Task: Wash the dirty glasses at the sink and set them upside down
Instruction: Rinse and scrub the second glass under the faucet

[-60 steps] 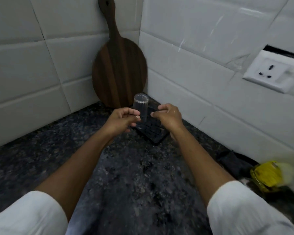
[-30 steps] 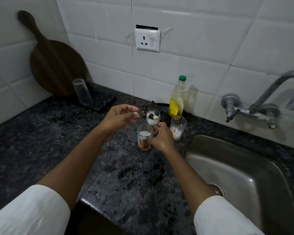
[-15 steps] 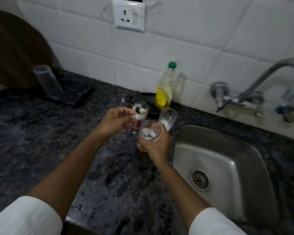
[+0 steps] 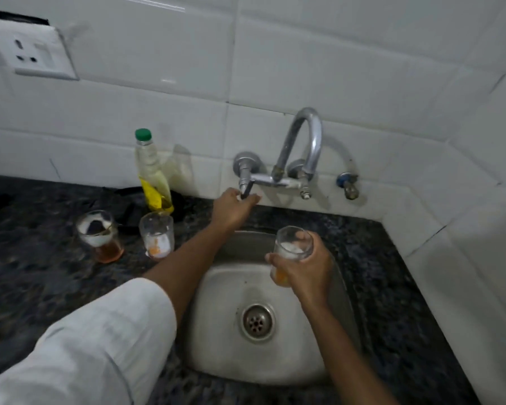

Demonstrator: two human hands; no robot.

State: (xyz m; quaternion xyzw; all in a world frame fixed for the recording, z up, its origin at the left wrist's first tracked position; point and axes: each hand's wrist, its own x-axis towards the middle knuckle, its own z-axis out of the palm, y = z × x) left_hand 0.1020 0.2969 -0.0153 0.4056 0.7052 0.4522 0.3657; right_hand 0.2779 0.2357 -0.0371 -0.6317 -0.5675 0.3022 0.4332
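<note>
Right hand (image 4: 306, 271) wrapped around a dirty glass (image 4: 293, 250), fingers (image 4: 278, 258) curled about its lower half, thumb side hidden behind. Glass upright over the sink (image 4: 216, 340), mouth up, white froth near the rim and an orange residue at the bottom showing just under the fingers. Held below and a little right of the spout of the tap (image 4: 303, 147); not touching it.

Left hand (image 4: 231, 207) reached across to the wall, fingers closed on the dark tap lever (image 4: 247, 190), fingertips pinching it from below and the side. No water visible from the spout.

Left of the left-hand fingers, on the counter (image 4: 41, 273): a second glass (image 4: 157, 236) with orange and white dregs, upright, nearest the wrist; beyond it, further left, a third glass (image 4: 98, 235) with amber liquid, white foam and something dark across the top. Both standing mouth up, apart from each other, neither touched. Just behind the second glass, a bottle (image 4: 152, 176) of yellow liquid with a green cap, upright against the tiled wall.

Under the right-hand fingers, toward the body, the drain (image 4: 257, 321) in the basin floor. White sleeve (image 4: 100, 346) covering the left upper arm in the foreground. Wall socket (image 4: 31, 52) far up and left of both hands.
</note>
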